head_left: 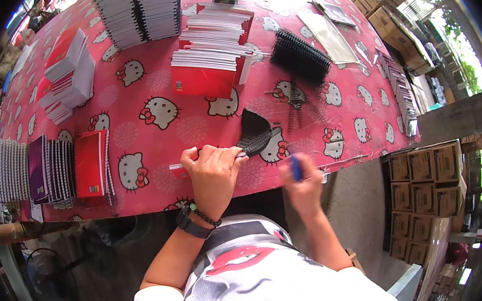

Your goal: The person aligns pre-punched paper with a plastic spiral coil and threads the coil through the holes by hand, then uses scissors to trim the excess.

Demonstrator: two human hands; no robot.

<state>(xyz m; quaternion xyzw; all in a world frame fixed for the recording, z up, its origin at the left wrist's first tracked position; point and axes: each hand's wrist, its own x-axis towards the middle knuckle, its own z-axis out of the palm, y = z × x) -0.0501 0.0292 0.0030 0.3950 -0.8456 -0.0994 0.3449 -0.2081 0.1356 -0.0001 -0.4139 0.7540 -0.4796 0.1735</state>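
My left hand [214, 170] is closed over a small notebook [178, 170] near the table's front edge. A red and white end of it sticks out left of the fingers, and the rest is mostly under the hand. Right beside the fingertips stands a dark, curved piece [254, 131] with a ribbed black edge; I cannot make out its kind. My right hand [306, 184], smeared by motion, is closed around a small blue object [295, 168] just off the edge, apart from the notebook. Loose black coils [297, 102] lie farther back.
Red-covered notebooks [206, 76] stand in a row at back centre, with a bundle of black spiral coils [300, 58] to their right. Spiral-bound notebooks [93, 163] line the left. Page stacks [68, 74] sit behind them. Cartons [424, 186] are piled beyond the patterned pink table [186, 112].
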